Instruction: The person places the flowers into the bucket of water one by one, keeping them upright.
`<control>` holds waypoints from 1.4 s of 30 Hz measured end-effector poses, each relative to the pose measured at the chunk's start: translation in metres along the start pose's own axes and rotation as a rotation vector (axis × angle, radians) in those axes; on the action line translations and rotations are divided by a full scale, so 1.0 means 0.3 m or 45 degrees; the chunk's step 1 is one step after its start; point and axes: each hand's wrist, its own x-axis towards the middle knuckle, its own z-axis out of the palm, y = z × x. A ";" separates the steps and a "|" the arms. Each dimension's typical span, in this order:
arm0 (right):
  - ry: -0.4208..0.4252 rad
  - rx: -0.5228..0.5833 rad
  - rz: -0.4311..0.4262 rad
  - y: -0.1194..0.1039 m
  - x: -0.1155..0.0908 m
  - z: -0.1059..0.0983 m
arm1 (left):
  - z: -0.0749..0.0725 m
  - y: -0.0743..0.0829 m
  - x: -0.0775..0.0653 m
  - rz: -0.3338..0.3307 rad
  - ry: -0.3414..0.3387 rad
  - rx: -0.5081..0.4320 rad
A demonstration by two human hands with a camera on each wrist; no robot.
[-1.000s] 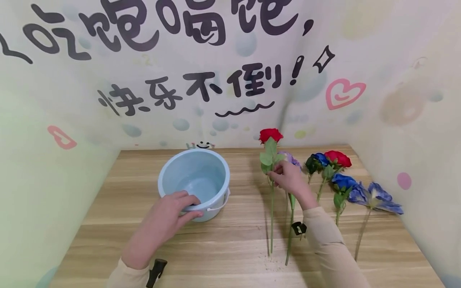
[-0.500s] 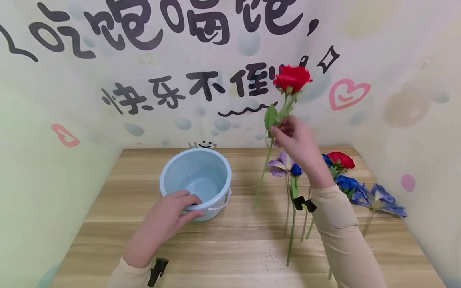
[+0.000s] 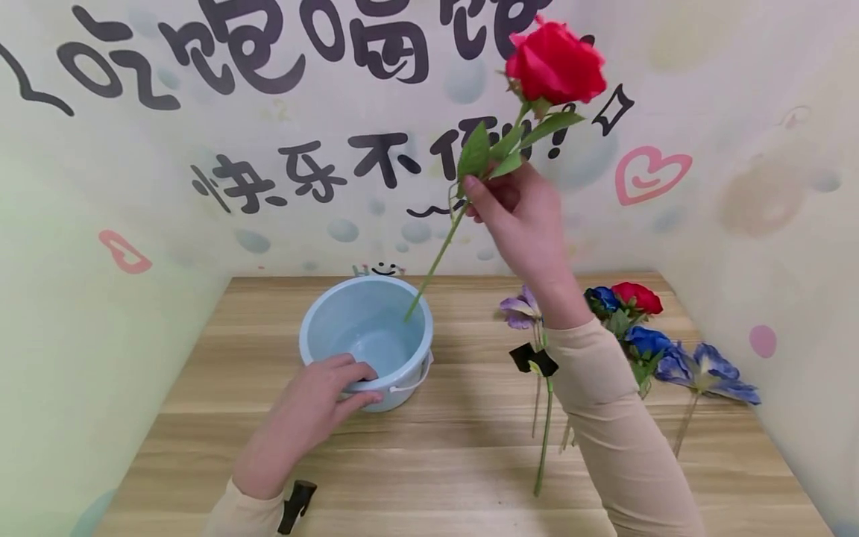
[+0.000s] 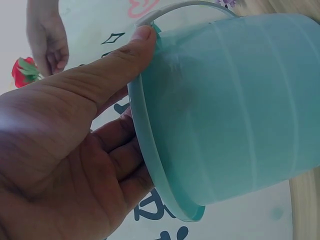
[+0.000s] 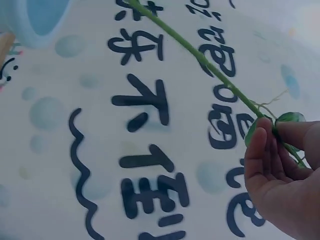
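Observation:
High above the table, my right hand (image 3: pixel 520 216) pinches the green stem of a red rose (image 3: pixel 557 63) just under its leaves. The stem slants down to the left, and in the head view its lower end overlaps the far right inside of a light blue bucket (image 3: pixel 365 298); whether it touches the wall I cannot tell. My left hand (image 3: pixel 322 410) grips the bucket's near rim, fingers inside and thumb outside. The left wrist view shows that thumb (image 4: pixel 142 37) on the rim. In the right wrist view, thumb and fingers (image 5: pixel 257 145) meet on the stem.
Right of the bucket lie a purple flower (image 3: pixel 520 309), blue flowers (image 3: pixel 647 341), another red rose (image 3: pixel 636 297) and a blue-violet flower (image 3: pixel 705 373). Printed walls enclose the wooden table (image 3: pixel 416 477) at the back and sides. A white handle (image 3: pixel 412 380) hangs at the bucket's side.
My right hand has lifted the red rose off the table and carried it up and left, its stem tilting toward the bucket. My left hand has stayed on the rim.

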 end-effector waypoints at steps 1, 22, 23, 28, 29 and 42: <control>0.001 -0.005 -0.010 0.013 0.001 0.017 | 0.001 0.000 0.000 0.001 0.000 0.002; -0.329 -0.197 0.141 0.275 -0.103 0.288 | 0.017 -0.003 -0.004 0.021 0.018 -0.021; -0.345 -0.212 0.147 0.282 -0.108 0.294 | 0.017 -0.003 -0.003 0.025 0.022 -0.020; -0.407 -0.285 0.178 0.317 -0.129 0.319 | 0.016 -0.005 -0.005 0.029 0.030 -0.030; -0.412 -0.298 0.186 0.324 -0.133 0.323 | 0.016 -0.006 -0.005 0.029 0.031 -0.034; -0.427 -0.312 0.246 0.390 -0.169 0.348 | 0.014 -0.012 -0.007 0.030 0.052 -0.036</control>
